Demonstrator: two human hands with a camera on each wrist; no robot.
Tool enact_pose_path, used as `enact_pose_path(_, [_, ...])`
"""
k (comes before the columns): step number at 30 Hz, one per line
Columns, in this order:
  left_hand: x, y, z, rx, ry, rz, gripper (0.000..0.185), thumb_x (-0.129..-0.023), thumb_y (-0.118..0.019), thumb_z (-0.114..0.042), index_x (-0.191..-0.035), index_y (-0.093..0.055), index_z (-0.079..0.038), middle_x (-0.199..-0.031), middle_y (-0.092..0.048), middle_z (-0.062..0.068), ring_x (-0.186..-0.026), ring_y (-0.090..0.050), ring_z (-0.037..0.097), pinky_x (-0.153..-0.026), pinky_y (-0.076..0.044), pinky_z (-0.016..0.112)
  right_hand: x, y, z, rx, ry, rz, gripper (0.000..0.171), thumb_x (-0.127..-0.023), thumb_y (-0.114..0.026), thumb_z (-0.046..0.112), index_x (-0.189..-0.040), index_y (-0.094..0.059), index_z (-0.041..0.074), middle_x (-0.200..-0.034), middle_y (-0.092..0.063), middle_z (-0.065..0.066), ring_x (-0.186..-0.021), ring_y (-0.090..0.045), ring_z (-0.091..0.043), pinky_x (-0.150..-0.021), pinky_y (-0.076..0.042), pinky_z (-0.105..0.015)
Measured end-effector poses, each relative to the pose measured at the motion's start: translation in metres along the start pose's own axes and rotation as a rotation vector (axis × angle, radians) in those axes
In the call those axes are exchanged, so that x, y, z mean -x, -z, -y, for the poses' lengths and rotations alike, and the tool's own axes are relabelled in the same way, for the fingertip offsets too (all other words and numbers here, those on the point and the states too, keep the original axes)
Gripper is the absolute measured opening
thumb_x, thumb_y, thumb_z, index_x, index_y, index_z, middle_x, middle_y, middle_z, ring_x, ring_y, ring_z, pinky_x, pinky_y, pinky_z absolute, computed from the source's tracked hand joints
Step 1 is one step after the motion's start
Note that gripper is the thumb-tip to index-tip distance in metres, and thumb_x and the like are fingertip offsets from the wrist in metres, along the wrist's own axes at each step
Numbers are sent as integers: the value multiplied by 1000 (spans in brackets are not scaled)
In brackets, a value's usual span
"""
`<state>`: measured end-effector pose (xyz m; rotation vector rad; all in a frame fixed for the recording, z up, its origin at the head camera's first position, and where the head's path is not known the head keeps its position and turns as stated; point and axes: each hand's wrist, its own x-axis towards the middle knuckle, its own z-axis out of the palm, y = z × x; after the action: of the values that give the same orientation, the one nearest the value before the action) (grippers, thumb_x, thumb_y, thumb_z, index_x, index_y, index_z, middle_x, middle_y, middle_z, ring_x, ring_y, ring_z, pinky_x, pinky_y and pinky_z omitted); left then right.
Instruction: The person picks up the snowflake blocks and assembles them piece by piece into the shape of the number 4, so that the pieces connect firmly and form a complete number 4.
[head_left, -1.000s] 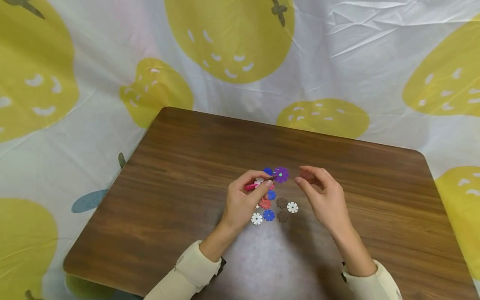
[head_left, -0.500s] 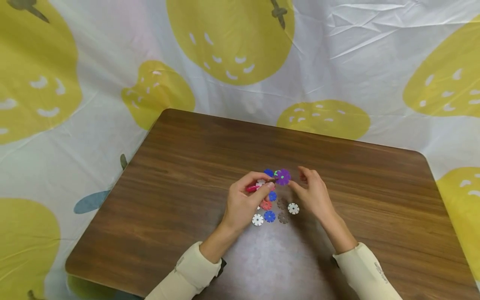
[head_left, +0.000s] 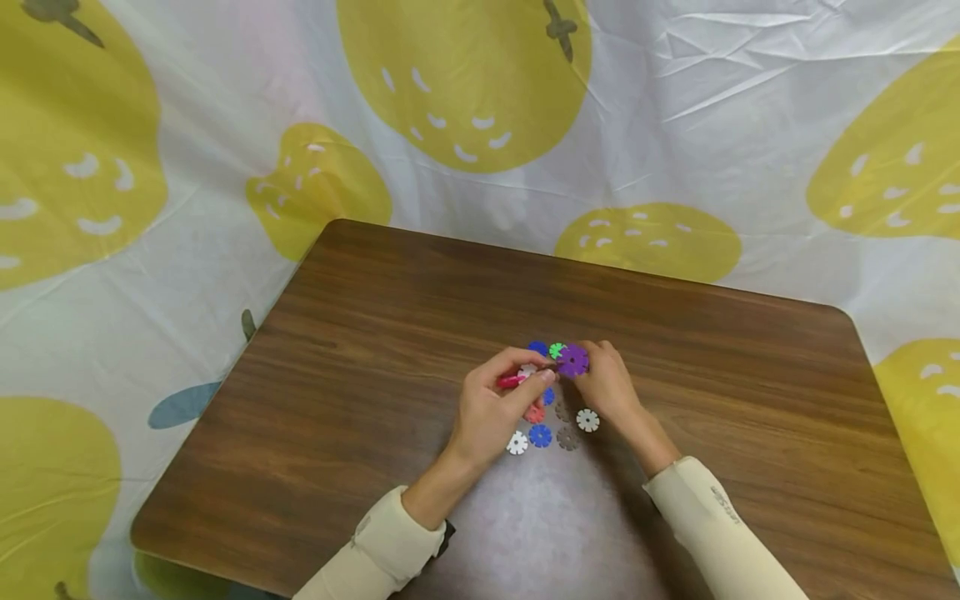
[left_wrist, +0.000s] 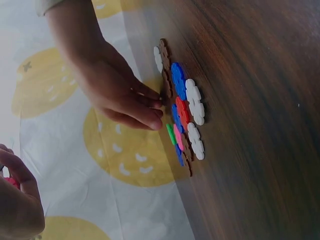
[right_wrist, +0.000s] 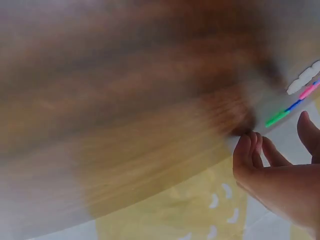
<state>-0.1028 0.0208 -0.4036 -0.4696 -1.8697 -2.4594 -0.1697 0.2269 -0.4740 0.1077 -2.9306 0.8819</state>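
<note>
Left hand (head_left: 487,412) pinching pink-red disc (head_left: 513,381) between thumb and fingers, held just above wooden table (head_left: 360,383). Right hand (head_left: 607,387) with fingertips closed on purple disc (head_left: 573,361) – sits at far end of disc cluster, right beside green disc (head_left: 557,350) and blue disc (head_left: 537,347). Loose ones flat on table between wrists – white disc (head_left: 587,420), brown, another blue. Right wrist view too blurry to add much. Fruit-print cloth (head_left: 187,192) under table.

Just nearer to you than your grip, loose flat pieces lie on a brown wooden table (head_left: 360,350): a white disc (head_left: 517,442), a blue disc (head_left: 539,435), a brown disc (head_left: 567,438) and a second white disc (head_left: 587,420). A white sheet (head_left: 187,125) printed with yellow fruit spreads beyond.
</note>
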Motion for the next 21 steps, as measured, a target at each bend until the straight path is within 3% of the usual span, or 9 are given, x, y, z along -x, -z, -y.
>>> enact_pose_path(8, [2, 3, 0, -18, 16, -10, 13, -93, -72, -1, -105, -72, 3, -72, -68, 13, -53, -62, 7, -52, -58, 22, -13, -13, 6, 65, 133, -43, 33, -85, -63, 7, -114, -69, -6, -102, -72, -26, -93, -59, -44, -83, -48, -58])
enact_pose_path(14, [0, 1, 0, -13, 11, 12, 14, -93, -71, -1, -106, -71, 4, -76, -67, 26, -55, -63, 7, -53, -58, 21, -15, -10, 9, 69, 85, -33, 33, -86, -65, 10, -117, -70, 0, -100, -70, -25, -93, -57, -44, -79, -48, -58])
enact_pose_path(21, [0, -1, -1, 5, 31, 4, 14, -94, -72, -3, -106, -71, 3, -78, -68, 28, -55, -64, 6, -53, -58, 22, -15, -4, 7, 54, 45, -8, 23, -85, -64, 6, -107, -67, -1, -97, -69, -25, -94, -59, -46, -83, -49, -57])
